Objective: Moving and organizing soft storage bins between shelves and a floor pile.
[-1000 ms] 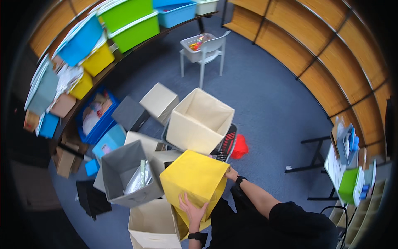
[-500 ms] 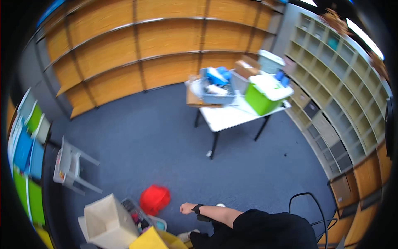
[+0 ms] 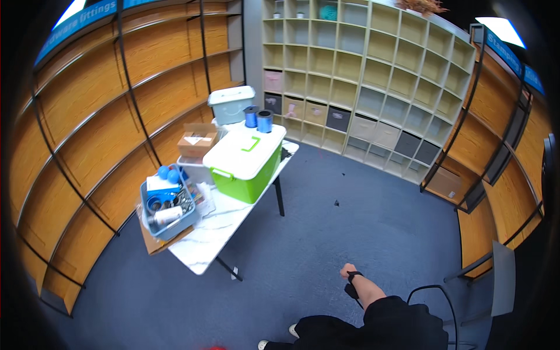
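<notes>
My right hand (image 3: 348, 270) hangs over the blue-grey floor, its fingers curled in and no object showing in it. A dark band circles the wrist. My left hand is outside the picture. The closest furniture is a white marbled table (image 3: 224, 230), ahead and to the left of the hand and apart from it. On it stand a green box with a white lid (image 3: 248, 188), blue ribbon spools (image 3: 265, 122) on that lid, a lidded pale blue bin (image 3: 232, 109) and a small cardboard box (image 3: 195, 142). A grey-blue basket (image 3: 185, 223) holds blue balls and mixed small items.
A pale cube shelf (image 3: 364, 70) with fabric bins lines the back. Wooden shelving (image 3: 87, 157) runs along the left, with more wooden shelves (image 3: 466, 137) at right. A grey chair (image 3: 503, 280) and a black loop (image 3: 434, 287) are near my right side. Dark bits (image 3: 336, 203) lie on the floor.
My view has swung right, so the table now appears left and larger. The white box, yellow item and left-hand chair have left the picture; only a red sliver remains at the bottom.
</notes>
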A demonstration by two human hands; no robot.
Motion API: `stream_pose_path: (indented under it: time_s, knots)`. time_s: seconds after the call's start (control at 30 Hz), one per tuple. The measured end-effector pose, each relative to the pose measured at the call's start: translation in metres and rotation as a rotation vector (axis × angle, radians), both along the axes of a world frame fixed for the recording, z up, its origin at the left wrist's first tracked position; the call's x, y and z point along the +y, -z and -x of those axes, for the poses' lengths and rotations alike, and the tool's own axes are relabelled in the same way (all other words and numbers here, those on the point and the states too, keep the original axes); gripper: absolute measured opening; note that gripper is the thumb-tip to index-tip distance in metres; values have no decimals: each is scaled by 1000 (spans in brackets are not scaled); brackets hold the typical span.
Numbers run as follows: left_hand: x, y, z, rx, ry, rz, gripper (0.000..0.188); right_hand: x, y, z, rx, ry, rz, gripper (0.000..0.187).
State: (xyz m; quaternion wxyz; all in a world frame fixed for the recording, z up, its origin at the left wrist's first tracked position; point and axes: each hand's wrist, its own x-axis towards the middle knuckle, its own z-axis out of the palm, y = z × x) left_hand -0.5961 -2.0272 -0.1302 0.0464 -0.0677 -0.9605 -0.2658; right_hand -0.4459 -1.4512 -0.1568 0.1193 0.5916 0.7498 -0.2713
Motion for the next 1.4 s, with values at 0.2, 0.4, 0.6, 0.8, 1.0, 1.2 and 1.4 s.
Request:
stream_pose_path:
  time_s: [0.2,0.4,0.6,0.8,1.0,1.2,1.4]
  knots:
    - [83,-22,82,-26,347,-186,22,-42,38,-106,-97,89,254,25]
    - [104,-30,163,-436,556,-195,21,-152,63,-135,-43,498,779,23]
    - [160,-25,241,-525,850,-35,20,-189,24,-104,43,578,823,22]
    - [275,-20,287,-582,1068,69,28,-175,-7,-72,138,668,701,27]
    - [426,-38,255,-700,1103,-4,23,-142,19,-87,105,822,874,29]
    - [555,-65,213,-694,1238,40,24,-77,53,-126,230,958,837,29]
    - [654,-82,207,-710,1234,71,27,42,38,-131,75,629,453,29]
